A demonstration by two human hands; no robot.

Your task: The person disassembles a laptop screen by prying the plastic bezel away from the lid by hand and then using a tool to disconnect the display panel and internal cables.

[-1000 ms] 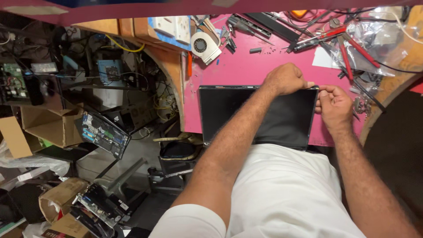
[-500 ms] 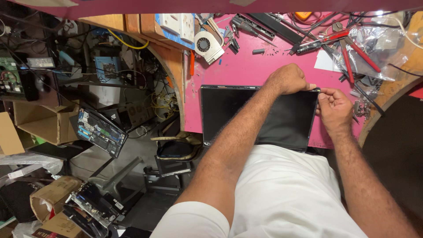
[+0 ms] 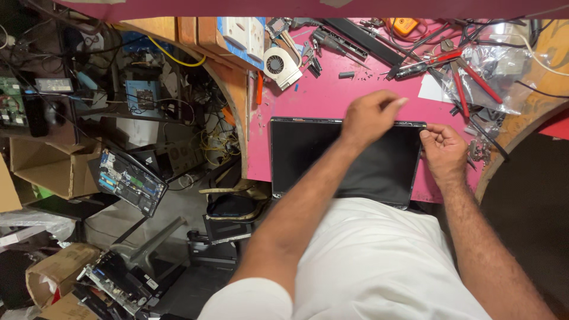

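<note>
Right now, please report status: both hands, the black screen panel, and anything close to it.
Left hand above panel's top edge, fingers curled. Right hand pinching top right corner. Black screen panel flat on pink table. Red-handled pliers and loose parts nearby.

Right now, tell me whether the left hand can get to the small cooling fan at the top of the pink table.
Probably yes. The left hand hovers over the top edge of the dark laptop screen, and only bare pink table with a few small loose parts lies between it and the cooling fan.
</note>
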